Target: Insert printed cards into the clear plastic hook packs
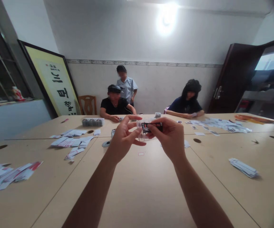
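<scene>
Above the middle of the table, my left hand [124, 137] curls its fingers around a clear plastic container [140, 137], whose exact kind is hard to make out. A small black label [159, 127] with white and red print lies against the container's near side. My right hand [171, 134] pinches this label between thumb and fingers, with the thumb on its face. Part of the container is hidden behind my fingers and the label. On the table below, a small red-edged white sticker [141, 154] lies flat.
Paper slips [70, 141] lie at left, with more scattered sheets [220, 124] at far right. A bundle of strips [243, 167] is at right, a packed stack [93, 122] at back left. A grey ring [106, 144] lies beside my left wrist. Two people sit opposite; another stands.
</scene>
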The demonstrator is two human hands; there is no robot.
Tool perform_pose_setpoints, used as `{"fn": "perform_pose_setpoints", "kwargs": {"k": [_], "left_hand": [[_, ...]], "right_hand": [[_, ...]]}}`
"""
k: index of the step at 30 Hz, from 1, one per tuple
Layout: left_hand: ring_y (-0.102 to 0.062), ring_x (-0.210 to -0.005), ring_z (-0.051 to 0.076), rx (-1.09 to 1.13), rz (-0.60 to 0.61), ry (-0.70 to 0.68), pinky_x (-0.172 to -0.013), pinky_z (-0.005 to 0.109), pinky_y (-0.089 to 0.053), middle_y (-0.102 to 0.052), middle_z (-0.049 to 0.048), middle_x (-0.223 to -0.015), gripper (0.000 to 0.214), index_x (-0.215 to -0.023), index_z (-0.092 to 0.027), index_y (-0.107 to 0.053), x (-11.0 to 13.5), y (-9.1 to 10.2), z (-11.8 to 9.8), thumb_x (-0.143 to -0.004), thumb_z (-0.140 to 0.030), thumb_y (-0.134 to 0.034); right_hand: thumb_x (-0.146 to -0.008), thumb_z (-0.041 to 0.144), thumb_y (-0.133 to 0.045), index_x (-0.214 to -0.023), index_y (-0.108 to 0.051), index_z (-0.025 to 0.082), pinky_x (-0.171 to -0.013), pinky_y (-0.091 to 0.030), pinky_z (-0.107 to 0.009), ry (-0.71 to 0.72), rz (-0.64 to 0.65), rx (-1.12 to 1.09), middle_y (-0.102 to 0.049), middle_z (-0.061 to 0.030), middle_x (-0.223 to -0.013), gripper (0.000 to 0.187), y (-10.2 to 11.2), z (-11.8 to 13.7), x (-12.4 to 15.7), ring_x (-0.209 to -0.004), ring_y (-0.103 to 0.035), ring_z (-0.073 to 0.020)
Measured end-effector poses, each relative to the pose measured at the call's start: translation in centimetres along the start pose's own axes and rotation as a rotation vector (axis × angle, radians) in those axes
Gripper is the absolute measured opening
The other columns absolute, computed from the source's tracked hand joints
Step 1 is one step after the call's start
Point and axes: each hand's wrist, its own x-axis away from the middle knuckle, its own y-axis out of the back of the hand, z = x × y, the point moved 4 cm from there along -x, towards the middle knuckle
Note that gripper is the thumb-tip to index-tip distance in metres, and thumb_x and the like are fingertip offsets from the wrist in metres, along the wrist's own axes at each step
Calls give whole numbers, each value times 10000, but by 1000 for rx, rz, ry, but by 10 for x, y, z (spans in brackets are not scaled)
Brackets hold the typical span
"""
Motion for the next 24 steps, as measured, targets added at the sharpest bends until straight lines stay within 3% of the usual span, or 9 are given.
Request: {"fn": "perform_pose_setpoints", "kwargs": {"k": [6, 12, 24], "left_hand": [[-771, -727, 206, 49, 23, 23, -579, 318, -672, -713, 24, -907, 274, -1100, -205, -544, 5, -2, -3, -918, -380, -652], [-757, -731, 171, 64, 94, -25, -605, 304, -686, -695, -10, -874, 291, -1071, -221, -566, 11, -4, -8, -916, -423, -708], [-787, -762, 207, 87, 105, -24, -604, 323, -694, -692, -9, -954, 261, -1037, -223, -508, 15, -6, -11, -962, -430, -649]], "right_hand": [[-775, 238, -778, -786, -725, 208, -502, -597, -277, 56, -18, 50, -701, 14, -639, 62, 1, 6, 4, -535, -704, -159], [-800, 223, -768, -790, -724, 219, -536, -589, -289, 123, -34, 116, -704, 12, -659, 46, 1, 18, 12, -561, -679, -149], [-808, 190, -764, -794, -730, 207, -537, -584, -274, 167, -38, 117, -711, 14, -689, 40, 1, 28, 18, -560, -673, -137]]}}
